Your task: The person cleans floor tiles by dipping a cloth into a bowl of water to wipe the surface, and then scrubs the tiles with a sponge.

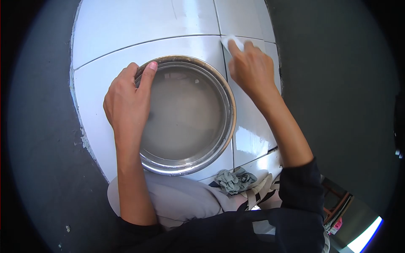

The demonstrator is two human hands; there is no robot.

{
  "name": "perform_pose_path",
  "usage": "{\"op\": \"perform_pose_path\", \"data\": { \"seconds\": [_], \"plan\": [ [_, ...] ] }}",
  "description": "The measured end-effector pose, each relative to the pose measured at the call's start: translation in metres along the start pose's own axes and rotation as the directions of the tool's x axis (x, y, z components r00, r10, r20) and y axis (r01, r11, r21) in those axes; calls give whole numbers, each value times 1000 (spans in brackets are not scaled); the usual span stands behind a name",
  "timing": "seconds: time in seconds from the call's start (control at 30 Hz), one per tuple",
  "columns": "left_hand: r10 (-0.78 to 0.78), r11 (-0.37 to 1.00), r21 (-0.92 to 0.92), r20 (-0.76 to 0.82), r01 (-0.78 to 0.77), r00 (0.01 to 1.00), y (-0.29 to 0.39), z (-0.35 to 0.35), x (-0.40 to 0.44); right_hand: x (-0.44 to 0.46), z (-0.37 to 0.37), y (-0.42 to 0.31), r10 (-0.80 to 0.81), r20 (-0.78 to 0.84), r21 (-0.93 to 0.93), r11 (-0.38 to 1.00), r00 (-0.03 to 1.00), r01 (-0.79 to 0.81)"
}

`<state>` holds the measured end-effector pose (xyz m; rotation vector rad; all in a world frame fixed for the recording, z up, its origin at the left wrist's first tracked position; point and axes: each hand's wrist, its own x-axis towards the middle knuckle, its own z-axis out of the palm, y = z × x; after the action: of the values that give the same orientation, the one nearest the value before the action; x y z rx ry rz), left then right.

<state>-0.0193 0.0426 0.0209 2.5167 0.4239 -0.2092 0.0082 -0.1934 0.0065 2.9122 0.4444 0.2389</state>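
A round metal basin [233,114] holds cloudy greyish water and stands on white tiles. My left hand [128,95] grips its upper left rim, with the thumb on top of the edge and the fingers down the outer side. Just past the basin's upper right, my right hand [253,67] is closed on a small white piece [231,40], held against or close above the tile near a grout line. Blur hides whether the piece is sponge or cloth. A few small pale bits float in the water.
A crumpled grey-green cloth [234,181] lies on the tiles by my knee, near a sandalled foot [261,189]. The tiled surface [143,21] has chipped edges with dark grey floor [40,139] on both sides. A brown wooden object [339,206] shows at lower right.
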Motion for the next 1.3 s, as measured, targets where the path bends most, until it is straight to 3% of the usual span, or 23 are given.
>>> {"op": "perform_pose_path", "data": {
  "seconds": [0.2,0.27,0.4,0.6,0.9,1.1,1.3],
  "plan": [
    [18,1000,3,-4,-18,1000,-3,1,0,-3,-9,-2,8,150,-68,998,989,2],
    [73,997,-17,-82,-75,994,-10,9,2,16,-3,3,-5,148,-94,995,989,19],
    [77,997,-25,-63,-79,995,-9,6,2,1,-4,0,-92,97,-134,986,991,104],
    [81,996,-23,-37,-82,996,-7,3,0,-2,-10,-4,-141,148,-238,956,979,173],
    [107,994,-32,-28,-108,994,-8,-2,-1,-11,-14,5,-468,78,-379,803,880,461],
    [122,991,-48,-52,-124,991,-8,1,-1,20,-6,8,-389,116,-352,844,914,404],
    [118,992,-41,-35,-120,992,-8,0,-1,-12,-15,5,-454,107,-388,800,884,458]
  ]
}}
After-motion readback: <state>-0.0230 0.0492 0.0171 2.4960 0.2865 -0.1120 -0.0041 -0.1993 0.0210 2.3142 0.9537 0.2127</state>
